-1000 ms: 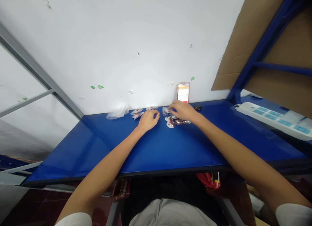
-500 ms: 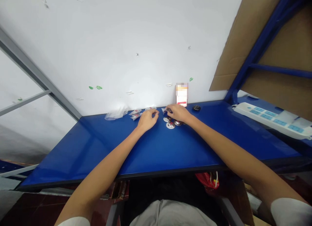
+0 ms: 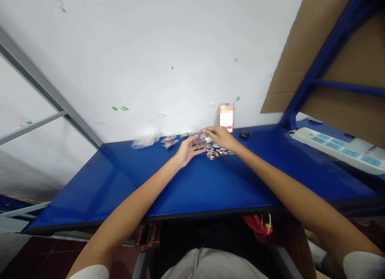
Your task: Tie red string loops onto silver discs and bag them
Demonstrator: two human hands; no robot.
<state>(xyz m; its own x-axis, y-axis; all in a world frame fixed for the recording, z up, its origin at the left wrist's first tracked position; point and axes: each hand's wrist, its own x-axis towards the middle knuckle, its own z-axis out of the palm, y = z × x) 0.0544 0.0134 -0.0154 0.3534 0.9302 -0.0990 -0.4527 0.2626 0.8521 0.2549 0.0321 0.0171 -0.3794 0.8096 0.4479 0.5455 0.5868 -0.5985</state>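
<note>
My right hand [image 3: 221, 137] is closed in a pinch at the top of a small clear plastic bag [image 3: 205, 138] above the back of the table. Something shiny, like a metal disc, shows in or behind the bag; the blur hides which. Beside it on the left, my left hand [image 3: 189, 151] has its fingers spread, palm turned toward the bag. Its fingertips are blurred, and I cannot tell whether they touch it. Below the hands lie several round metal discs [image 3: 212, 155] with red centres. Left of my left hand are small bagged pieces with red marks [image 3: 171, 143].
Flat clear plastic bags [image 3: 146, 140] lie by the wall. A phone [image 3: 226, 118] leans upright behind my right hand, with a small black object [image 3: 244, 134] to its right. A white power strip [image 3: 337, 148] lies at the right of the blue table [image 3: 192, 187].
My left hand has opened from a pinch and moved right, toward the bag. My right hand has lifted slightly off the discs, and the bag now shows between the hands.
</note>
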